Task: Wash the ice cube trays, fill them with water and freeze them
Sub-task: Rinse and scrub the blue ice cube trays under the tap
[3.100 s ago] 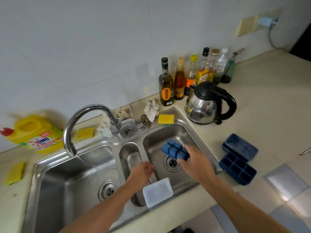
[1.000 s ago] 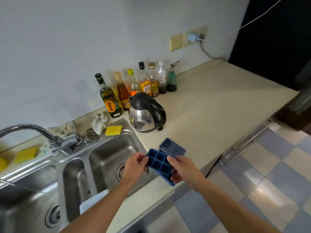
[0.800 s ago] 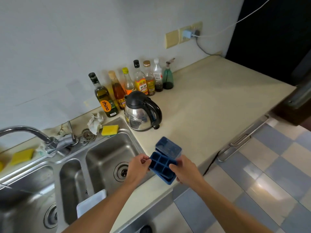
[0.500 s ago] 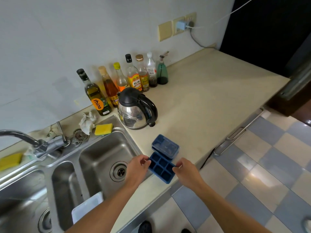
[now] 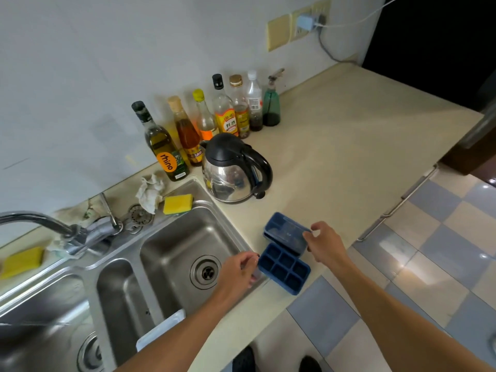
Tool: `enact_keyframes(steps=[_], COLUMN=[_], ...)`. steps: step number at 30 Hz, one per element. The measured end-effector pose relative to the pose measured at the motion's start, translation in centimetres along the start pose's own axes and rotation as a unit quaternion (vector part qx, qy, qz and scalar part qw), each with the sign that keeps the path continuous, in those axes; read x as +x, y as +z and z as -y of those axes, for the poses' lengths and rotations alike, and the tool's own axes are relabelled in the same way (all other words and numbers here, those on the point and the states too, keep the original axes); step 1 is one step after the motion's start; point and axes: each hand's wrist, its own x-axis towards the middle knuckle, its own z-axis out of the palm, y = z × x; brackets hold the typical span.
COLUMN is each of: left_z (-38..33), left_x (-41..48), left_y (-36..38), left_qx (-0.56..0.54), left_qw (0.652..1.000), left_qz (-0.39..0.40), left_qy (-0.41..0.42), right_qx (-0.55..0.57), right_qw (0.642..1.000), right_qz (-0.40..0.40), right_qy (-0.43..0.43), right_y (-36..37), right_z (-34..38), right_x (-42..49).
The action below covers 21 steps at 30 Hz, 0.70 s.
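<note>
The open ice cube tray (image 5: 284,268) has come down out of both hands and now lies flat on the counter (image 5: 335,162), in the lower middle of the frame, near the front edge and just right of the sink (image 5: 171,245). The left hand (image 5: 237,269) is loosely curled at the tray's left corner; whether it grips cannot be told. The right hand (image 5: 326,244) has shifted to the lidded ice cube tray (image 5: 284,232) directly behind, thumb and fingers at its right end, grip unclear. A kettle (image 5: 230,170) stands further back.
</note>
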Motion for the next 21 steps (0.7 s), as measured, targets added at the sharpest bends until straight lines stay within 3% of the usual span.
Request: enact_keyframes(steps=[5,13,17,21], left_z=[1.3,1.7,1.1,0.8], left_x=[0.7,2.0,1.3,-0.7], left_y=[-3.0,-7.2,-10.4,-14.6], left_qx=[-0.006,-0.027,-0.088,-0.175], left_qw=[1.000,0.999,0.996,0.982], left_qz=[0.015,0.017,-0.003,-0.062], left_qy=[-0.017,-0.038,-0.026,-0.025], right_qx=[0.100,0.207,0.221,0.221], right_qw=[0.994,0.976,0.974,0.968], right_qz=[-0.012,-0.072,-0.027,0.077], right_qy=[0.035,-0.011,-0.040,-0.085], right_y=[0.6,2.0,4.4,8.2], right_z=[0.9,5.7,10.4,15.1], right_x=[0.0,-2.6,-4.8,-7.9])
